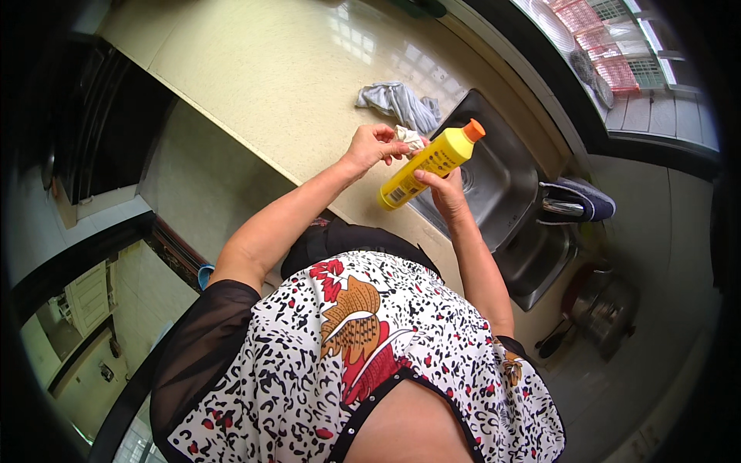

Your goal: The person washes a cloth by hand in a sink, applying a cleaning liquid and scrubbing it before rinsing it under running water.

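Observation:
My right hand grips a yellow plastic bottle with an orange cap. The bottle is tilted, cap end away from me, above the front edge of the sink, and its side bears printed writing. To its left, my left hand pinches a crumpled white wad between thumb and fingers, close against the bottle; whether it is cloth or paper I cannot tell. Fingertips of my right hand show behind the bottle beside the wad. Just beyond the hands, a bunched grey cloth lies on the countertop by the sink's corner.
A steel sink with two basins is set into the beige countertop. A dark blue towel hangs over the faucet. Further right stands a metal pot. A window is at the upper right.

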A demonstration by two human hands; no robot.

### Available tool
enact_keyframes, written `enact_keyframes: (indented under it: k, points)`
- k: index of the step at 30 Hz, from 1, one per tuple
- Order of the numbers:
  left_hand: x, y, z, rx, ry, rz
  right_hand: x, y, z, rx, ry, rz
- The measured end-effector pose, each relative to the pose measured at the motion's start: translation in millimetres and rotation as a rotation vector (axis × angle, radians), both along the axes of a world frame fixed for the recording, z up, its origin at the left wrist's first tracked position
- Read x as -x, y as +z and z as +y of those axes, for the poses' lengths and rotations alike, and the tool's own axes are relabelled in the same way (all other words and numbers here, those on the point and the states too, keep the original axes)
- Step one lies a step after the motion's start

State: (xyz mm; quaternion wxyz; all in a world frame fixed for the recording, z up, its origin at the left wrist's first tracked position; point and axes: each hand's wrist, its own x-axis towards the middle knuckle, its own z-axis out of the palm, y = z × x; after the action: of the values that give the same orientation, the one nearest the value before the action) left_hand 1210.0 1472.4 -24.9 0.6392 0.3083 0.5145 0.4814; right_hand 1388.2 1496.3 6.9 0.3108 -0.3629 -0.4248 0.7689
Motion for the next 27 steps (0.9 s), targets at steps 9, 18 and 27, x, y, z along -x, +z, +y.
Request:
enact_keyframes:
  k: [9,18,27]
  points:
    - [2.6,0.6,-4.6,0.102,0.001,0.032,-6.9,8.9,4.4,0.027,-0.07,0.017]
    - [14.3,2.9,-9.7,0.094,-0.015,0.284,-26.6,22.8,12.3,-0.022,-0.076,-0.024]
    - [-3.0,5.6,-2.8,0.272,0.022,-0.589,-22.5,34.1,4.8,-0.089,-0.031,-0.034]
